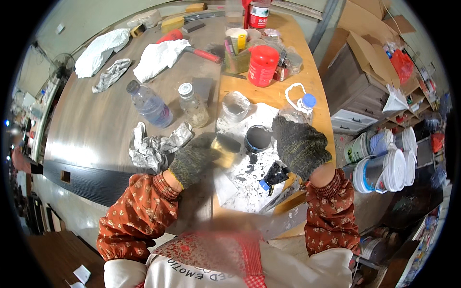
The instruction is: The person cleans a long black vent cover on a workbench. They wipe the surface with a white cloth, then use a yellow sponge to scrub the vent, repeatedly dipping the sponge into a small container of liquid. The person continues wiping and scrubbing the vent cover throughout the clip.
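Observation:
My left hand (191, 162), in a dark knitted glove, is closed on a yellow block with a dark end (224, 154), held over the edge of a stained white sheet (234, 185). My right hand (301, 146), gloved alike, has its fingers curled down; what they hold, if anything, is hidden. Between the hands stands a small cup of black matter (258, 139). Behind my right hand is a clear jug with a blue cap (309, 101), partly covered. A black plastic piece with a blue end (275, 176) lies on the sheet among dark flakes.
Crumpled grey cloth (153, 149) lies beside my left hand. Beyond stand a plastic bottle (150, 105), a glass jar (193, 106), a cut-off clear cup (235, 106) and a red tub (263, 66). A red-handled hammer (204, 54) lies farther back. White buckets (379, 174) stand at right.

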Available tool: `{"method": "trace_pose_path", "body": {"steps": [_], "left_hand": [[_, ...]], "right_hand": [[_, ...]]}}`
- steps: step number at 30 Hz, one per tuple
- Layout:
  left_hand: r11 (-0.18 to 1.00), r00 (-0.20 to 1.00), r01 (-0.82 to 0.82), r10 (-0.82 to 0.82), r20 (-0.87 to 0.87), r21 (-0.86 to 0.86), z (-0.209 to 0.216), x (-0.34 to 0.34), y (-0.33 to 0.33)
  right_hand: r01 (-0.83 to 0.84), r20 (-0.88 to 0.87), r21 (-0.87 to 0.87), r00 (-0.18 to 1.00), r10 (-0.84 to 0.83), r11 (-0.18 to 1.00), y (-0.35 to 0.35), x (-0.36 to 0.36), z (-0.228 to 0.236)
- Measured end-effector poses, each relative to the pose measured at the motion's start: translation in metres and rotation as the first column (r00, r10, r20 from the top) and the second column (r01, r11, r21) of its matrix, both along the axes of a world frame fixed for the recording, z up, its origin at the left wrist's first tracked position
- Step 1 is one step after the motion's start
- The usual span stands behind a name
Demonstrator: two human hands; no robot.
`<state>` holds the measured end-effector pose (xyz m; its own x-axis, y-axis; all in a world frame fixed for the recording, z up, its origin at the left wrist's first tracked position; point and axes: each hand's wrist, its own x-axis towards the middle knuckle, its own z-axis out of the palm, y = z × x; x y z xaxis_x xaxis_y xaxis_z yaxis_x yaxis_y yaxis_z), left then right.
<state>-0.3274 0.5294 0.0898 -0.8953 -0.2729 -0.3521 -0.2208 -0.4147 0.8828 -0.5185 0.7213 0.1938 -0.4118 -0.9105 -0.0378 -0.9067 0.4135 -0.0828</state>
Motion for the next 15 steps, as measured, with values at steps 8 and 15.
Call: {"method": "trace_pose_path", "body": {"steps": [8, 15], "left_hand": [[0.995, 0.999, 0.032, -0.031, -0.015, 0.097, 0.015, 0.001, 0.007], [0.994, 0.996, 0.076, -0.072, -0.058, 0.084, 0.017, 0.0, 0.004]], "right_hand": [[0.056, 0.012, -0.152, 0.998, -0.055, 0.987, 0.013, -0.023, -0.038], [0.03, -0.001, -0.345, 0.999, -0.032, 0.938, -0.017, -0.012, -0.02]]}}
